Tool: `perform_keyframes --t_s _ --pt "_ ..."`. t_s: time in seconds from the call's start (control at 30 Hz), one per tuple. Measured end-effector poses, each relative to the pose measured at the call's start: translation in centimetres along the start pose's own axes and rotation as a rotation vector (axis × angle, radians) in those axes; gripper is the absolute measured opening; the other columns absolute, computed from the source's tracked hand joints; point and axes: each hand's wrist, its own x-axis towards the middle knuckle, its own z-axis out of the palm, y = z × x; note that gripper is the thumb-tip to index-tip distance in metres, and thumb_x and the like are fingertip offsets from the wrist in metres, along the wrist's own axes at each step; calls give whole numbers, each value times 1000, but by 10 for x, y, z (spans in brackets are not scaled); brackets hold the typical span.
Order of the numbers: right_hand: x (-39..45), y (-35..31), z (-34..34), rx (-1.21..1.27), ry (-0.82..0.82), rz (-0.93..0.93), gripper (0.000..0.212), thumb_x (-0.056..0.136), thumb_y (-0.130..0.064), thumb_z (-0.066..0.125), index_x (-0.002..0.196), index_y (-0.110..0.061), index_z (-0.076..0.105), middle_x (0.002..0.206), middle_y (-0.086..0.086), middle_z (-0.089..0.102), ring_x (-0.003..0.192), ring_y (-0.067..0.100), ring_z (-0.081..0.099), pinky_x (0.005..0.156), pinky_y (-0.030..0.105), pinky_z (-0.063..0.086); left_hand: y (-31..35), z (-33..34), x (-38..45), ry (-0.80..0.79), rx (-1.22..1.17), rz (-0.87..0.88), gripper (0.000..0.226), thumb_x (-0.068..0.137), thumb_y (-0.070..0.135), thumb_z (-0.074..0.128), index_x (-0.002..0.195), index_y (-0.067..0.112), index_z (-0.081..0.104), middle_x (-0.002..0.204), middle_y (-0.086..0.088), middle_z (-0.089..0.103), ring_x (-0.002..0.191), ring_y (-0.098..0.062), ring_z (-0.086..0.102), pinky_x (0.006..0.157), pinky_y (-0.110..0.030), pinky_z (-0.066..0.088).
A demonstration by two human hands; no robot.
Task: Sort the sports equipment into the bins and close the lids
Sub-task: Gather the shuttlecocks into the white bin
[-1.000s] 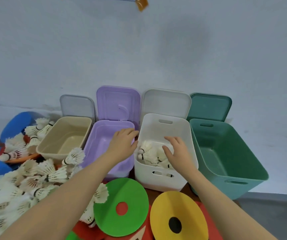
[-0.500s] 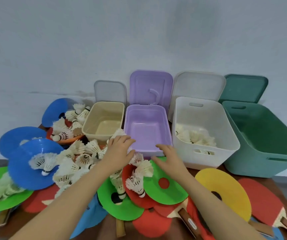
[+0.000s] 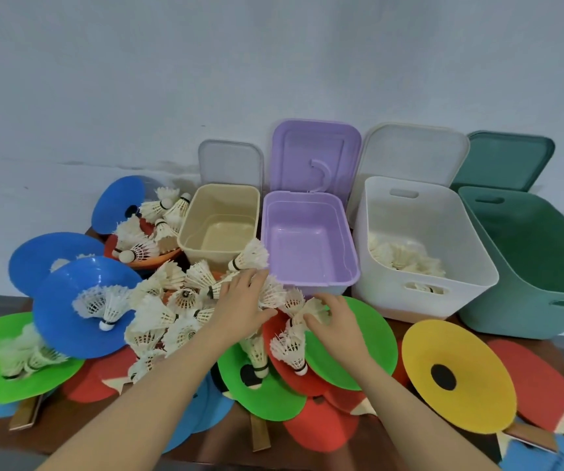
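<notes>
Both hands moved onto shuttlecock pile (image 3: 171, 311) | left hand (image 3: 239, 305) flat | right hand (image 3: 333, 319) curled

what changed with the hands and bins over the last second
Both hands left the white bin and came back to the shuttlecock pile in front of the purple bin. The left hand lies on shuttlecocks; the right hand closes on one. The four bins stay open, shuttlecocks only in the white one.
</notes>
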Motion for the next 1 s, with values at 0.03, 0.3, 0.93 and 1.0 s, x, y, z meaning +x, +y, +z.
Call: perform_keyframes --t_s 0.03,0.3,0.93,1.0 --pt "-3 0 -4 5 45 -11 37 79 -30 65 114 -20 57 108 -4 56 101 15 52 85 31 43 0 2 2 -1 0 8 79 83 47 60 146 22 20 149 -3 25 137 -22 23 108 -41 20" --pt "-21 -5 -31 -26 207 -59 42 80 -35 63 119 -18 58 109 -7 52 101 12 53 88 31 44 2 5 5 148 -46 66 64 85 39 59 140 15 36 134 -8 43 122 -25 42 103 -41 30" --pt "75 7 -174 -177 379 -172 42 82 -21 69 121 -13 58 116 9 54 107 25 50 92 31 37 134 -44 128 304 -77 236 64 87 41 57 140 14 36 135 -7 44 121 -29 42 96 -40 31" --pt "93 23 -193 -194 369 -127 43 82 -21 68 123 -15 57 119 6 52 112 23 47 94 25 32 153 -40 153 280 -95 226 65 87 39 58 142 14 32 137 -7 42 121 -29 41 97 -39 30"
